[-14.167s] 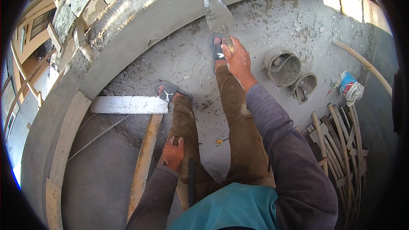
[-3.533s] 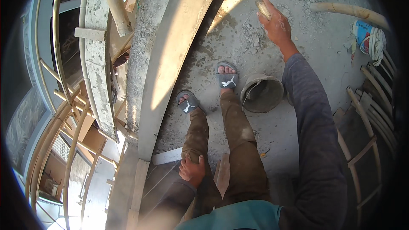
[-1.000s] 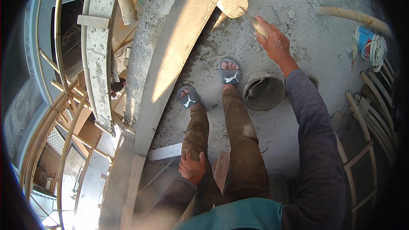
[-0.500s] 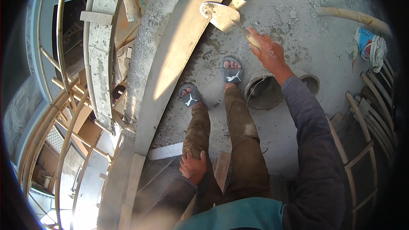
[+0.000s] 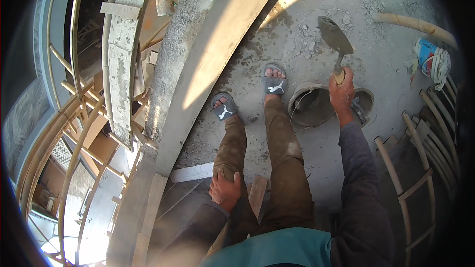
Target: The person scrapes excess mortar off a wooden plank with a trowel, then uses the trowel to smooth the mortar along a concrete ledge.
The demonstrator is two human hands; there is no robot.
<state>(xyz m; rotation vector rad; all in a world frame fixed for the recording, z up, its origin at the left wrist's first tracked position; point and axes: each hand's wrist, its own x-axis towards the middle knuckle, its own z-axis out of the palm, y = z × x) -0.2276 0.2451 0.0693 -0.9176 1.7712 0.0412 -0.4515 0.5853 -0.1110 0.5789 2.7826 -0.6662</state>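
Observation:
My right hand (image 5: 342, 95) is closed round the wooden handle of a trowel (image 5: 335, 35), whose grey, mortar-smeared blade points away from me over the concrete floor. Just below that hand are two buckets: a larger bucket (image 5: 297, 112) on the left and a smaller bucket (image 5: 367, 100) partly hidden by the hand and sleeve. Something metallic shows inside the smaller one. My left hand (image 5: 225, 191) rests on my left knee, fingers bent over the trouser cloth, with no tool visible in it.
A long concrete ledge (image 5: 198, 74) runs diagonally along my left, with bamboo scaffolding (image 5: 74, 133) beyond it. To the right lie a bamboo pole (image 5: 413, 21), a blue-and-white sack (image 5: 431, 59) and a bamboo ladder (image 5: 414, 190). A white board (image 5: 193, 173) lies near my left leg.
My right hand has swung the trowel right, away from the sunlit ledge, to above the buckets. The blade's face now looks dark and shaded. My left hand has stayed on the knee.

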